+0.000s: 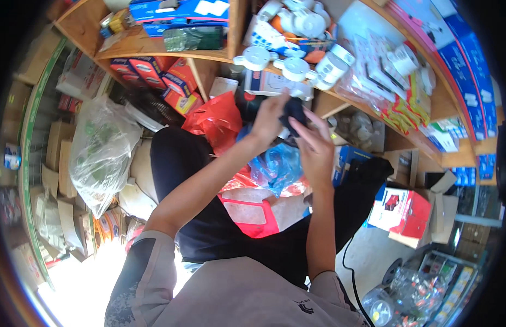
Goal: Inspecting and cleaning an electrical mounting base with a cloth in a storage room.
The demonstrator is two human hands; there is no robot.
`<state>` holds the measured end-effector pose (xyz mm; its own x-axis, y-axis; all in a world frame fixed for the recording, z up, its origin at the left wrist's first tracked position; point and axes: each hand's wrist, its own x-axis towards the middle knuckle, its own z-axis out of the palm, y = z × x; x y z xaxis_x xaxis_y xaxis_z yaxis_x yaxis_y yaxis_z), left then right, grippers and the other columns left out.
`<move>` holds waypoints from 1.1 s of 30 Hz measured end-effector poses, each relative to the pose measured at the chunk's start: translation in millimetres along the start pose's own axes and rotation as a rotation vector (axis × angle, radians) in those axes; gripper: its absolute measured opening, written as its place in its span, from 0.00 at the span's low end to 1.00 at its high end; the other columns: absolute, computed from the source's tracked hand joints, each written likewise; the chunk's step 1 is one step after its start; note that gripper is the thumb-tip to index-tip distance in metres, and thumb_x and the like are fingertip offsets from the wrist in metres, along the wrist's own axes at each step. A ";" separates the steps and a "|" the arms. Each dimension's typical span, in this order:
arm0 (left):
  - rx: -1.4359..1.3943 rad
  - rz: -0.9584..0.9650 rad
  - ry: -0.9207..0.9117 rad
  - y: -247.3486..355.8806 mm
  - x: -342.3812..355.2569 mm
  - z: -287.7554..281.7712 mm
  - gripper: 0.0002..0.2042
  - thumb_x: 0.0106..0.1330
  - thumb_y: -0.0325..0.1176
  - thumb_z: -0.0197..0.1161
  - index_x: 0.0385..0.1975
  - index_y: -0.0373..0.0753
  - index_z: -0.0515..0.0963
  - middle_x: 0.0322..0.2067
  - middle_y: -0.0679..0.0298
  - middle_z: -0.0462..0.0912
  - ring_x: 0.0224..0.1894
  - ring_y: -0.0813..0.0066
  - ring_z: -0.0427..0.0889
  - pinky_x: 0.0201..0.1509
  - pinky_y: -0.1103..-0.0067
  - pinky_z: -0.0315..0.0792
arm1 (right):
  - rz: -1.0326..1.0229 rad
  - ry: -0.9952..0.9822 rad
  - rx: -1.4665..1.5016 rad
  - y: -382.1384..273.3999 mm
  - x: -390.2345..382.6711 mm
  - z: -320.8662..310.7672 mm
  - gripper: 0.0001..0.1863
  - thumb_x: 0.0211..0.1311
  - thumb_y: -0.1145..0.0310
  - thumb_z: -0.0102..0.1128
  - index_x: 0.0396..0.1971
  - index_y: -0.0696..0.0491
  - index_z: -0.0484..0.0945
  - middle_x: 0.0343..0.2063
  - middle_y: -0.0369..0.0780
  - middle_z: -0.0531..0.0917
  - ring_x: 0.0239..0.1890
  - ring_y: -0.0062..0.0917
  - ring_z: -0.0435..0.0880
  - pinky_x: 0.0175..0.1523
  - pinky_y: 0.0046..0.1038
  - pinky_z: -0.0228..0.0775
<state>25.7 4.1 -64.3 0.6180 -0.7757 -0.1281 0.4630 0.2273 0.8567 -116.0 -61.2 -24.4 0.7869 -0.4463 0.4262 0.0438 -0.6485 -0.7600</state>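
Note:
Out in front of me, both hands meet at a small black object, soft-looking and bunched; its exact kind cannot be made out. My left hand closes on its left side. From the right, my right hand grips it with fingers bent around its edge. Just below the hands lies a blue plastic bag, and a red plastic bag is bunched to the left of them. A white box with a printed side sits on the shelf beyond my fingers.
White plastic fittings crowd the wooden shelf edge ahead. A large clear bag hangs at left. Toward the right are a red and white box and a bin of clear packets. A black cable runs beside me.

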 end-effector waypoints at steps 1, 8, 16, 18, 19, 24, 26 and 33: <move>0.215 0.110 0.016 -5.4 1.3 -8.1 0.19 0.81 0.44 0.48 0.42 0.33 0.78 0.35 0.64 0.82 0.37 0.79 0.80 0.46 0.78 0.75 | 0.037 -0.008 0.033 -5.0 2.3 -1.4 0.21 0.58 0.87 0.65 0.51 0.53 0.86 0.58 0.44 0.77 0.54 0.32 0.85 0.54 0.27 0.77; 0.088 -0.236 -0.184 27.7 -5.9 11.5 0.27 0.79 0.57 0.45 0.47 0.37 0.79 0.40 0.66 0.81 0.43 0.79 0.77 0.50 0.80 0.73 | 0.165 0.099 0.015 -14.3 -2.0 -3.9 0.16 0.58 0.83 0.69 0.48 0.58 0.85 0.49 0.40 0.78 0.48 0.23 0.82 0.48 0.20 0.75; -0.183 -0.238 -0.169 35.8 -3.7 2.2 0.19 0.69 0.48 0.51 0.48 0.40 0.78 0.40 0.63 0.82 0.38 0.74 0.81 0.42 0.76 0.75 | 0.257 0.274 0.252 -13.7 -2.7 18.3 0.19 0.66 0.73 0.67 0.54 0.63 0.78 0.29 0.29 0.77 0.28 0.08 0.68 0.31 0.14 0.54; -0.261 -0.240 -0.053 39.5 -2.7 3.7 0.21 0.69 0.50 0.51 0.48 0.38 0.77 0.36 0.63 0.83 0.35 0.73 0.82 0.42 0.76 0.75 | 0.410 0.342 0.447 -17.8 -3.5 11.0 0.16 0.65 0.75 0.67 0.51 0.63 0.78 0.51 0.41 0.82 0.45 0.22 0.82 0.50 0.20 0.71; -0.279 -0.291 -0.069 39.7 -4.2 -4.5 0.23 0.69 0.52 0.49 0.46 0.37 0.78 0.33 0.63 0.83 0.31 0.72 0.82 0.38 0.77 0.75 | 0.435 0.293 0.495 -27.2 -1.6 7.2 0.27 0.66 0.75 0.65 0.63 0.62 0.70 0.57 0.46 0.78 0.53 0.26 0.80 0.60 0.25 0.67; -0.570 -0.284 -0.069 41.7 -10.4 -8.7 0.20 0.70 0.51 0.53 0.43 0.40 0.80 0.30 0.65 0.83 0.30 0.72 0.82 0.38 0.77 0.76 | 0.271 -0.161 0.618 -58.6 -3.3 14.6 0.42 0.68 0.73 0.59 0.77 0.59 0.48 0.70 0.51 0.63 0.70 0.33 0.64 0.74 0.34 0.52; -0.490 -0.153 0.046 42.7 -19.9 11.6 0.20 0.71 0.52 0.54 0.46 0.41 0.79 0.33 0.67 0.83 0.32 0.75 0.82 0.41 0.79 0.76 | 0.118 -0.148 0.021 -28.0 -12.6 18.0 0.37 0.70 0.75 0.56 0.75 0.60 0.52 0.70 0.50 0.66 0.69 0.32 0.67 0.69 0.30 0.61; -0.390 -0.085 -0.159 41.8 -31.1 18.4 0.19 0.76 0.50 0.52 0.46 0.39 0.77 0.38 0.65 0.82 0.41 0.78 0.81 0.48 0.79 0.74 | -0.035 0.318 -0.052 -22.0 -0.3 19.4 0.15 0.56 0.86 0.61 0.45 0.63 0.79 0.42 0.38 0.78 0.34 0.17 0.75 0.37 0.18 0.66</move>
<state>14.1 27.0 -15.4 0.4762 -0.8752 -0.0855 0.7322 0.3408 0.5897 -105.3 -34.8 -17.3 0.5531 -0.5879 0.5903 0.0297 -0.6942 -0.7192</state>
